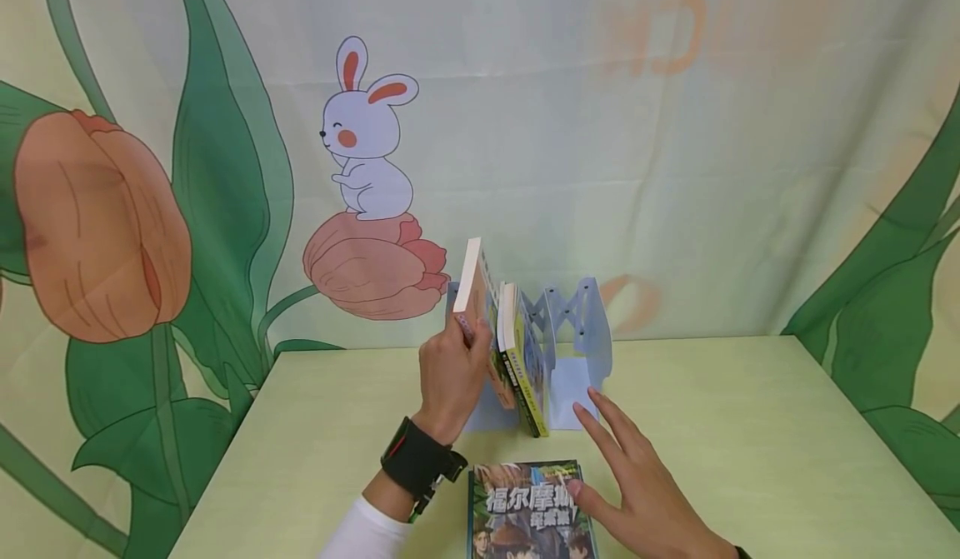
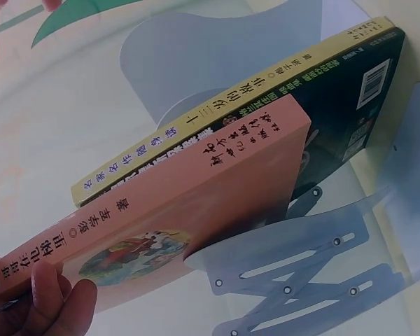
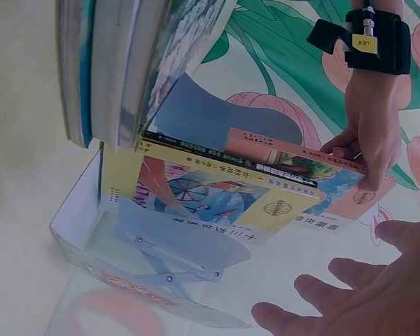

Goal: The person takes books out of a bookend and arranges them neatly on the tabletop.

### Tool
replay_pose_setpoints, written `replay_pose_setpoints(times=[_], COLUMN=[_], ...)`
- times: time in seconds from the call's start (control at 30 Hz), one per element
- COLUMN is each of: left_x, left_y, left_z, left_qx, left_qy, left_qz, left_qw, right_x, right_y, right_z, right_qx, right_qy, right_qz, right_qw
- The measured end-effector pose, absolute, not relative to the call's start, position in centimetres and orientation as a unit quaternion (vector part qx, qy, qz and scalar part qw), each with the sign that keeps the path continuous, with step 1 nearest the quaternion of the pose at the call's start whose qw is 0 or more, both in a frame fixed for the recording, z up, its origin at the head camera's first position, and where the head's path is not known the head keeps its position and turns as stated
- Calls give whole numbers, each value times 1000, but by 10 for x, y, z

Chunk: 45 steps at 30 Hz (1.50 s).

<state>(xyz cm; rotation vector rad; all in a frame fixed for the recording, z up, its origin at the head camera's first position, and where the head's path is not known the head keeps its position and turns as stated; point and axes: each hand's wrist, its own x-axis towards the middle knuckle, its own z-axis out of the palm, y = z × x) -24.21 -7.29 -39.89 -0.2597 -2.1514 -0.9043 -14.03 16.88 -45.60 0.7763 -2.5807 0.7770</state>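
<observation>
Books and expandable rack on a pale green table (image 1: 750, 426), two hands at work.

Nearest: a dark-covered book (image 1: 532, 513) lying flat at the table's front edge, bearing large pale characters; the right hand (image 1: 637, 480) rests over its right edge, fingers straight and spread, gripping nothing. Next: the left hand (image 1: 450, 376), black strap at the wrist, fingers curled round the lower corner of a pink-covered book (image 1: 474, 292), held tilted and leaning toward the neighbouring volume. Just beside it: a yellow-spined book (image 1: 521, 359) standing on edge in the light-blue folding book rack (image 1: 577, 334), touching the pink one. Farthest: a printed backdrop (image 1: 675, 126) with a white rabbit (image 1: 367, 134) seated on a tulip.
</observation>
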Motion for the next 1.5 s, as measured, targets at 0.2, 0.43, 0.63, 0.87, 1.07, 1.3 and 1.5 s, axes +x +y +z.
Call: replay_pose_setpoints(times=[0.2,0.43,0.63,0.87,1.07,1.3,1.5], left_x=[-244,-243,-242,-240,-238,-235,-233], left_y=[-74,-75,-76,-77,-78,-80,-82], left_z=[-397,-394,-390,-385,-378,-372,-366], left_qx=[-99,-96,-96,-97,-102,-108,-111], left_qy=[-845,-843,-841,-834,-828,-821,-814], left_qz=[-352,-355,-351,-351,-350,-350,-351], left_qw=[390,392,401,414,425,438,449], right_x=[-142,-141,-142,-142,-143,-142,-143], right_y=[165,161,161,161,160,160,160], right_z=[-452,-448,-447,-447,-446,-444,-442], right_qx=[269,268,270,275,276,273,274], right_qy=[-907,-906,-904,-901,-898,-900,-898], right_qz=[281,289,293,292,295,294,296], right_qw=[162,153,155,164,174,171,177])
